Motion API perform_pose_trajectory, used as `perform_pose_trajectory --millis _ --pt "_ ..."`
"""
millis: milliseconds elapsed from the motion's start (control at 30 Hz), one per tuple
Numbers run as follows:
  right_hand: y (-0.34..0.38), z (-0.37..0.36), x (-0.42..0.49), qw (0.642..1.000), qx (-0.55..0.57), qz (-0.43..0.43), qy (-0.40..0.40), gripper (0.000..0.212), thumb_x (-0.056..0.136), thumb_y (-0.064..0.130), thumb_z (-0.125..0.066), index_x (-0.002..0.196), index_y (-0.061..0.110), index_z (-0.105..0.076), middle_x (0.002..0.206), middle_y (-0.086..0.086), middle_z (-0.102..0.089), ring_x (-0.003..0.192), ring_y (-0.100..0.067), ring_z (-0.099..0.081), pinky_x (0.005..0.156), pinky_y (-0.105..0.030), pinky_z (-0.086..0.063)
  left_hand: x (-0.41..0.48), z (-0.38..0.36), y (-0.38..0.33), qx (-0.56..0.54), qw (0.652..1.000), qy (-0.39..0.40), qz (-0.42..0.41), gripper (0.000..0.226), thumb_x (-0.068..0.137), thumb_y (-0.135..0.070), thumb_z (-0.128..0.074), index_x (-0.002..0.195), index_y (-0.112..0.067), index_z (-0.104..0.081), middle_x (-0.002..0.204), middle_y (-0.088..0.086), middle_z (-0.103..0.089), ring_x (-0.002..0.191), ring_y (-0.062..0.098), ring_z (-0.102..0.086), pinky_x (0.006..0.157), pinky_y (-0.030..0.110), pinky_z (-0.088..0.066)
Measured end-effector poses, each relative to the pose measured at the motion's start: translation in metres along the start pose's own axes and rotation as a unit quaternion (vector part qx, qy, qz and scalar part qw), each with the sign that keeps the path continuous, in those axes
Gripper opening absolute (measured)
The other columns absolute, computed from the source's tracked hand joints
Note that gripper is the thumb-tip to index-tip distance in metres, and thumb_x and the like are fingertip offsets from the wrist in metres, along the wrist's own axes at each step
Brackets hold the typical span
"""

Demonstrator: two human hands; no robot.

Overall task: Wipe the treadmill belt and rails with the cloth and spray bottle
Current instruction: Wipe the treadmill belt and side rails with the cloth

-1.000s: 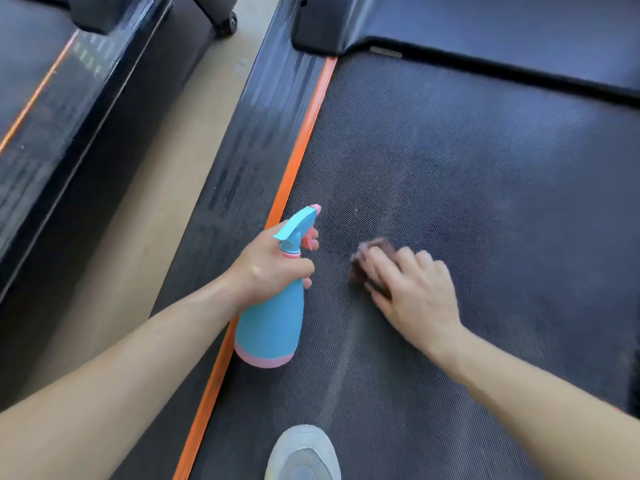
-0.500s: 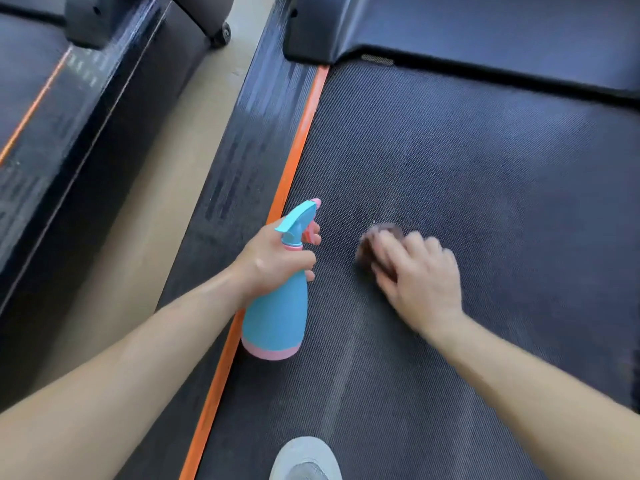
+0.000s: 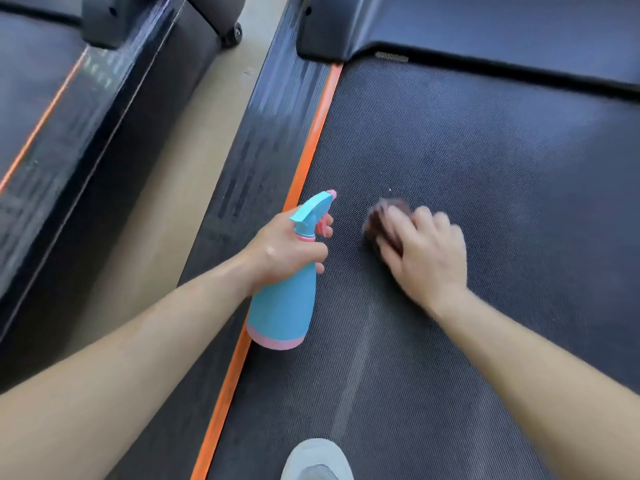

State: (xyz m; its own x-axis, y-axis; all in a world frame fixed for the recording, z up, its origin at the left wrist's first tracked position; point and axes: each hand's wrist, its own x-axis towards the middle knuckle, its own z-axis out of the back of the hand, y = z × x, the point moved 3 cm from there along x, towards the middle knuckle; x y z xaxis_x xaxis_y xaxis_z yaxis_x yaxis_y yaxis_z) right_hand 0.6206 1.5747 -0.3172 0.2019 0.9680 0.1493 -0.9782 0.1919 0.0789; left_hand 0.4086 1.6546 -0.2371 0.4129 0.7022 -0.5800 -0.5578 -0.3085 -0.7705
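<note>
My left hand (image 3: 284, 249) grips the neck of a blue spray bottle (image 3: 282, 306) with a pink base, held over the orange strip (image 3: 311, 147) at the belt's left edge. The nozzle points forward. My right hand (image 3: 427, 254) presses a small brown cloth (image 3: 375, 221) flat against the dark textured treadmill belt (image 3: 485, 168); most of the cloth is hidden under my fingers and it is blurred. The black left rail (image 3: 263, 140) runs beside the orange strip. A pale streak runs down the belt below my right hand.
A grey shoe toe (image 3: 315, 460) stands on the belt at the bottom edge. The motor cover (image 3: 485, 26) closes off the belt's far end. A second treadmill (image 3: 86, 133) lies to the left, across a strip of tan floor (image 3: 166, 202).
My right hand and the cloth have shifted a little forward and right along the belt, blurred with motion. My left hand still holds the bottle in about the same place.
</note>
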Motion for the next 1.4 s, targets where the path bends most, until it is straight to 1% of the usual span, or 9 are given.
perform_pose_trajectory --millis 100,233,533,733,867,1033,1167,1300,1400 --pt "0.001 0.004 -0.064 0.996 0.023 0.079 0.027 0.051 0.093 0.057 -0.052 0.131 0.024 -0.062 0.097 -0.009 -0.055 0.081 -0.034 -0.05 0.065 -0.044 -0.042 -0.001 0.0 -0.001 -0.004 1.0 -0.001 0.006 0.053 0.085 0.003 -0.061 0.128 -0.028 -0.065 0.125 0.004 -0.068 0.077 0.018 -0.074 0.063 0.013 -0.052" --pt "0.002 -0.001 -0.033 0.993 0.016 0.113 0.012 0.048 0.096 0.059 -0.05 0.126 0.024 -0.063 0.097 -0.01 -0.055 0.082 -0.034 -0.052 0.065 -0.045 -0.044 -0.004 0.002 0.001 -0.015 1.0 -0.005 0.015 0.055 0.087 0.005 -0.059 0.133 -0.024 -0.064 0.125 0.004 -0.068 0.076 0.018 -0.075 0.063 0.013 -0.052" --pt "0.03 -0.018 0.12 0.999 0.027 -0.017 0.011 0.049 0.096 0.061 -0.045 0.127 0.026 -0.058 0.115 -0.014 -0.056 0.103 -0.038 -0.053 0.082 -0.048 -0.044 -0.014 0.024 0.008 -0.015 0.999 -0.021 0.037 0.054 0.087 -0.005 -0.065 0.127 -0.04 -0.062 0.121 -0.003 -0.069 0.077 0.019 -0.078 0.06 0.016 -0.053" --pt "0.064 -0.011 0.002 0.985 0.039 0.167 0.004 0.05 0.093 0.057 -0.051 0.128 0.023 -0.06 0.101 -0.009 -0.057 0.085 -0.034 -0.053 0.07 -0.045 -0.041 -0.018 0.027 0.011 -0.044 0.997 -0.024 0.059 0.047 0.089 0.003 -0.061 0.125 -0.027 -0.065 0.124 0.005 -0.071 0.075 0.022 -0.077 0.061 0.018 -0.055" --pt "0.064 -0.017 0.031 0.974 0.033 0.224 0.003 0.047 0.094 0.06 -0.048 0.122 0.024 -0.062 0.099 -0.008 -0.056 0.085 -0.034 -0.053 0.067 -0.044 -0.044 -0.023 0.033 0.011 -0.077 0.994 -0.055 0.058 0.039 0.089 0.008 -0.059 0.12 -0.015 -0.065 0.122 0.004 -0.072 0.073 0.023 -0.076 0.059 0.019 -0.056" --pt "0.066 -0.026 0.13 0.995 0.043 0.086 0.002 0.046 0.094 0.061 -0.049 0.126 0.029 -0.06 0.114 -0.012 -0.056 0.103 -0.038 -0.055 0.08 -0.047 -0.046 -0.036 0.038 0.02 -0.095 0.992 -0.065 0.06 0.038 0.09 0.011 -0.057 0.118 -0.012 -0.066 0.122 0.01 -0.07 0.078 0.024 -0.068 0.057 0.017 -0.054" --pt "0.079 -0.023 0.104 0.998 0.035 0.039 -0.023 0.042 0.093 0.056 -0.052 0.12 0.024 -0.061 0.109 -0.012 -0.058 0.097 -0.037 -0.056 0.077 -0.047 -0.043 -0.048 0.044 0.025 -0.067 0.993 -0.064 0.071 0.036 0.09 0.009 -0.059 0.115 -0.015 -0.068 0.124 0.009 -0.07 0.069 0.016 -0.068 0.056 0.017 -0.054" --pt "0.104 -0.015 -0.008 0.978 0.065 0.197 -0.011 0.046 0.089 0.054 -0.056 0.123 0.022 -0.061 0.099 -0.009 -0.058 0.085 -0.034 -0.054 0.068 -0.044 -0.04 -0.053 0.041 0.023 -0.07 0.993 -0.065 0.073 0.041 0.09 0.011 -0.057 0.113 -0.021 -0.067 0.125 0.013 -0.069 0.073 0.019 -0.067 0.055 0.016 -0.053" --pt "0.096 -0.017 -0.015 0.952 0.058 0.301 0.001 0.049 0.091 0.058 -0.055 0.125 0.024 -0.062 0.099 -0.006 -0.058 0.082 -0.032 -0.053 0.064 -0.042 -0.041 -0.054 0.035 0.023 -0.097 0.991 -0.068 0.069 0.048 0.091 0.012 -0.055 0.118 -0.026 -0.065 0.124 0.013 -0.071 0.071 0.018 -0.07 0.056 0.018 -0.055"
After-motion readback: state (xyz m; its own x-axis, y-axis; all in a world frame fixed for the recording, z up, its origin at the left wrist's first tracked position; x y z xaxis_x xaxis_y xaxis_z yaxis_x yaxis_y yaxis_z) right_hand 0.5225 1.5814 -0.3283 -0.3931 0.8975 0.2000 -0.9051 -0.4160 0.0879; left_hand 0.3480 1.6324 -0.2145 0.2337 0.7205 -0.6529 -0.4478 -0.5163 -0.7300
